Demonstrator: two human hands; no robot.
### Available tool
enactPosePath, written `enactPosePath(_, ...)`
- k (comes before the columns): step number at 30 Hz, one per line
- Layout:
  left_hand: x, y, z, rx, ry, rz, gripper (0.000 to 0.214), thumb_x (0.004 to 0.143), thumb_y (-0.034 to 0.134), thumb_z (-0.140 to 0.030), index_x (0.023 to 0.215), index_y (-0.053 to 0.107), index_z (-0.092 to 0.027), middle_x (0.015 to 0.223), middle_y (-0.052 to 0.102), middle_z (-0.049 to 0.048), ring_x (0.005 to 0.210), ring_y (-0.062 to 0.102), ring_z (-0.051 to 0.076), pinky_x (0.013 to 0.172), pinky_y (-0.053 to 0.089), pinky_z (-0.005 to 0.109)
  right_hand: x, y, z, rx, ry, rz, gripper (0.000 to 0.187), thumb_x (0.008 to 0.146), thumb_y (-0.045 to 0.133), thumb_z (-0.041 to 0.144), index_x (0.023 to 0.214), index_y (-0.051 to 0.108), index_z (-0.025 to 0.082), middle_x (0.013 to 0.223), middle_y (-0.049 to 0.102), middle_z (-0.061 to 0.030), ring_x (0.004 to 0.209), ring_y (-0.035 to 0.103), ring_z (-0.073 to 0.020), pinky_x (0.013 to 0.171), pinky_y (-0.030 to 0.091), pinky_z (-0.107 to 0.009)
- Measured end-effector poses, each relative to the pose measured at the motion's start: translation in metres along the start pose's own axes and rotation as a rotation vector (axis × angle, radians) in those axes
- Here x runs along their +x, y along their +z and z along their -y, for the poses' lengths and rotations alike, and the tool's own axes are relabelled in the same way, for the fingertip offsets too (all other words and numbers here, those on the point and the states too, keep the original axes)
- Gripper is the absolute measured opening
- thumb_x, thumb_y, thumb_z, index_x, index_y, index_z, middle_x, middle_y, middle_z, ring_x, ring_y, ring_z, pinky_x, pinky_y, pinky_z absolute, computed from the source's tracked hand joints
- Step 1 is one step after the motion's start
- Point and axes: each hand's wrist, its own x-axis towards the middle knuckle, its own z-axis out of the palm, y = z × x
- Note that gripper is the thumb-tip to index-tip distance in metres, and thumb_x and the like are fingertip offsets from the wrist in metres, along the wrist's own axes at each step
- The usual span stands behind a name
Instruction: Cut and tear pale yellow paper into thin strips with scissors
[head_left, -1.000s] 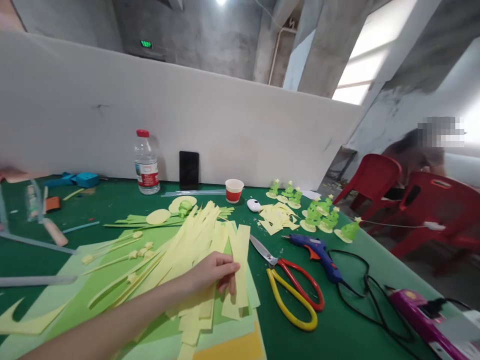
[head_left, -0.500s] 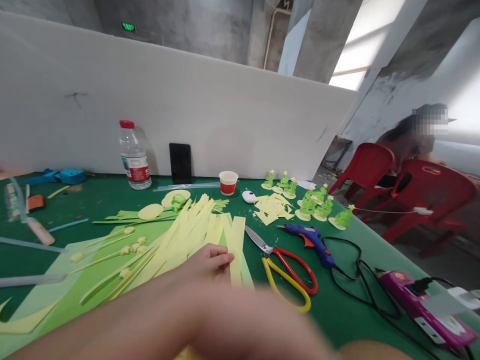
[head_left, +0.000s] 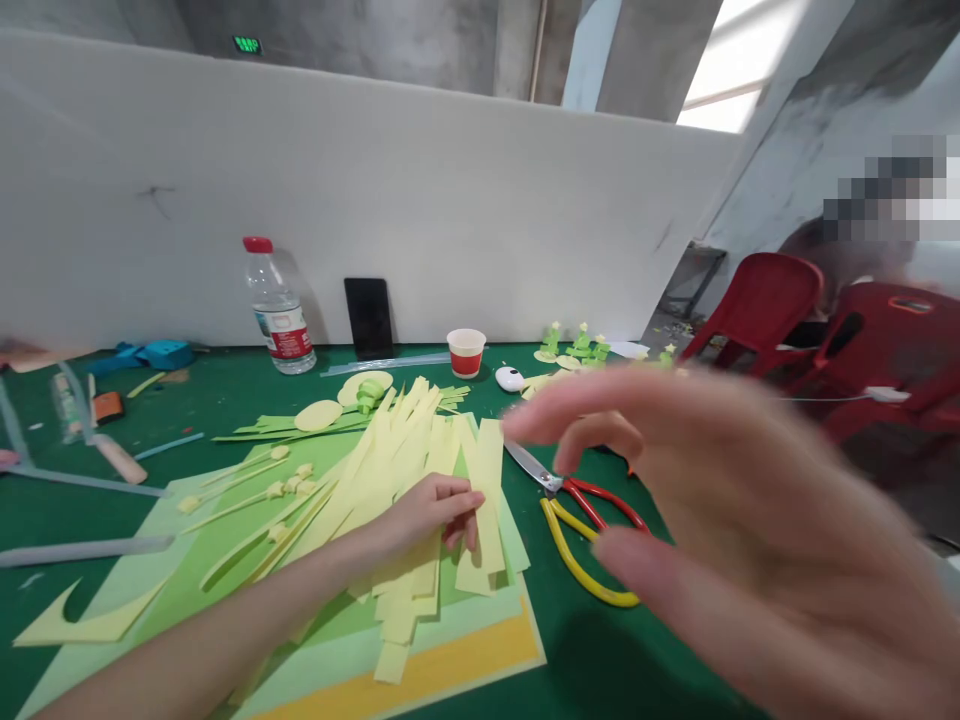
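My left hand (head_left: 442, 510) is closed at the edge of a pale yellow paper strip (head_left: 490, 460), thumb and fingers pinching it above a pile of similar strips (head_left: 390, 450). Beneath the pile lie green and yellow paper sheets (head_left: 465, 650). My right hand (head_left: 720, 500), blurred and close to the camera, is raised with its curved fingers apart from the thumb and nothing between them. Partly behind it lie scissors (head_left: 574, 570) with one red and one yellow handle. The right hand hides the glue gun and most of the small green paper trees (head_left: 581, 342).
At the back stand a water bottle (head_left: 281, 320), a black phone (head_left: 369, 318) and a paper cup (head_left: 466, 352) before a white board (head_left: 450, 220). A white oval case (head_left: 510, 379) lies nearby. Red chairs (head_left: 772, 300) and a person are beyond the table's right side.
My right hand has risen from the lower middle to the right, now covering the glue gun and cable. The left hand stays at the strips. The view has shifted slightly.
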Motion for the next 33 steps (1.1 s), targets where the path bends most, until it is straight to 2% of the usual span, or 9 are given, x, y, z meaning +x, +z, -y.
enactPosePath(2, -0.002, 0.002, -0.004, -0.034, 0.001, 0.01, 0.028, 0.083, 0.051, -0.033, 0.065, 0.053, -0.012, 0.056, 0.057, -0.0011, 0.045, 0.045, 0.006, 0.047, 0.037, 0.019, 0.0, 0.003, -0.023, -0.233, -0.025, 0.009, 0.02, 0.084, 0.04, 0.022, 0.071, 0.056, 0.022, 0.073, 0.059, -0.001, 0.073, 0.055, -0.0141, 0.066, 0.048, -0.026)
enactPosePath(3, -0.002, 0.003, -0.005, -0.051, -0.001, 0.011, 0.031, 0.082, 0.052, -0.033, 0.059, 0.051, -0.012, 0.051, 0.056, -0.0011, 0.043, 0.042, 0.005, 0.045, 0.033, 0.019, -0.002, 0.006, -0.039, -0.374, 0.098, 0.051, 0.025, 0.085, 0.038, 0.022, 0.066, 0.054, 0.02, 0.07, 0.058, -0.0023, 0.069, 0.055, -0.0148, 0.062, 0.048, -0.027)
enactPosePath(6, -0.003, 0.006, -0.009, -0.085, -0.014, 0.007, 0.034, 0.079, 0.055, -0.034, 0.053, 0.046, -0.014, 0.046, 0.057, -0.0004, 0.041, 0.04, 0.005, 0.045, 0.029, 0.019, -0.016, 0.016, -0.089, -0.606, 0.42, 0.083, 0.014, 0.077, 0.048, 0.016, 0.086, 0.058, 0.015, 0.089, 0.059, -0.0124, 0.088, 0.055, -0.0276, 0.072, 0.047, -0.043)
enactPosePath(10, -0.003, 0.006, -0.01, -0.092, -0.033, 0.005, 0.031, 0.077, 0.057, -0.034, 0.055, 0.048, -0.015, 0.048, 0.059, -0.0001, 0.041, 0.041, 0.005, 0.047, 0.031, 0.02, -0.039, 0.029, -0.126, -0.558, 0.571, 0.103, 0.042, 0.071, 0.049, 0.011, 0.113, 0.05, 0.007, 0.104, 0.054, -0.02, 0.095, 0.052, -0.0336, 0.078, 0.043, -0.049)
enactPosePath(17, -0.002, 0.004, -0.009, -0.087, -0.043, 0.002, 0.029, 0.076, 0.058, -0.034, 0.056, 0.049, -0.015, 0.048, 0.059, -0.0003, 0.041, 0.042, 0.005, 0.047, 0.033, 0.021, -0.036, 0.015, -0.123, -0.26, 0.764, 0.106, 0.065, 0.065, 0.052, 0.021, 0.126, 0.033, 0.009, 0.089, 0.055, -0.0121, 0.078, 0.055, -0.0233, 0.071, 0.045, -0.038)
enactPosePath(23, -0.004, 0.003, -0.018, -0.038, 0.034, -0.044, 0.032, 0.077, 0.056, -0.036, 0.053, 0.052, -0.015, 0.05, 0.059, 0.0002, 0.04, 0.042, 0.006, 0.051, 0.036, 0.023, -0.052, -0.002, -0.117, 0.423, 0.934, 0.103, 0.041, 0.075, 0.039, 0.047, 0.103, 0.044, 0.018, 0.053, 0.039, 0.0044, 0.038, 0.034, -0.0058, 0.033, 0.027, -0.016)
enactPosePath(26, -0.007, -0.001, -0.031, 0.006, 0.13, -0.108, 0.03, 0.076, 0.056, -0.034, 0.053, 0.056, -0.014, 0.053, 0.061, 0.0005, 0.042, 0.042, 0.006, 0.052, 0.036, 0.023, -0.057, 0.004, -0.113, 0.872, 0.843, -0.151, 0.036, 0.059, 0.064, 0.033, 0.088, 0.046, 0.021, 0.057, 0.043, 0.0049, 0.039, 0.033, -0.0031, 0.03, 0.024, -0.011)
enactPosePath(28, -0.008, -0.004, -0.038, 0.007, 0.183, -0.162, 0.03, 0.078, 0.054, -0.035, 0.056, 0.058, -0.015, 0.055, 0.06, -0.0008, 0.042, 0.041, 0.006, 0.052, 0.035, 0.022, -0.054, 0.01, -0.108, 0.936, 0.73, -0.272, 0.039, 0.053, 0.069, 0.021, 0.085, 0.046, 0.022, 0.061, 0.046, 0.0046, 0.041, 0.037, -0.0037, 0.029, 0.029, -0.01)
enactPosePath(33, -0.007, -0.009, -0.039, 0.003, 0.235, -0.267, 0.03, 0.08, 0.049, -0.038, 0.062, 0.06, -0.016, 0.048, 0.049, -0.0046, 0.043, 0.038, 0.006, 0.051, 0.032, 0.022, -0.041, 0.016, -0.1, 0.979, 0.614, -0.19, 0.025, 0.065, 0.068, 0.03, 0.078, 0.051, 0.018, 0.059, 0.049, 0.0026, 0.045, 0.044, -0.0053, 0.036, 0.042, -0.013)
